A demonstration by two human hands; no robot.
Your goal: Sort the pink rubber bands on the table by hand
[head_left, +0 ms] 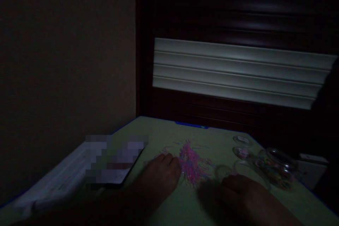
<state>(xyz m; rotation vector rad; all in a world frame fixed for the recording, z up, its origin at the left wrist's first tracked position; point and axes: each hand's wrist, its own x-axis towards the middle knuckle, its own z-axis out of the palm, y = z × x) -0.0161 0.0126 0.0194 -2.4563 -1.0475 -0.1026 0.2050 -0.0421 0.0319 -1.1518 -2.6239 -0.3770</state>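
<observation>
A loose pile of small pink bands [191,164], which look like tiny elastic hair ties with some bluish ones among them, lies in the middle of the pale green table. My left hand [166,171] rests at the pile's left edge, fingers curled down and close together; their tips are hidden. To the right of the pile, my right hand [239,192] is held low with its fingers bent inward, and deep shadow hides what they hold, if anything. Close by that hand lies a clear ring-shaped thing [245,165].
At the right stands a clear jar [278,169] with coloured hair ties inside. Two small round clear containers [242,140] sit behind it, one with pink bits. A partly blurred-out tablet or phone [116,164] lies left. Wall and dark shutter bound the table [156,127]; light is dim.
</observation>
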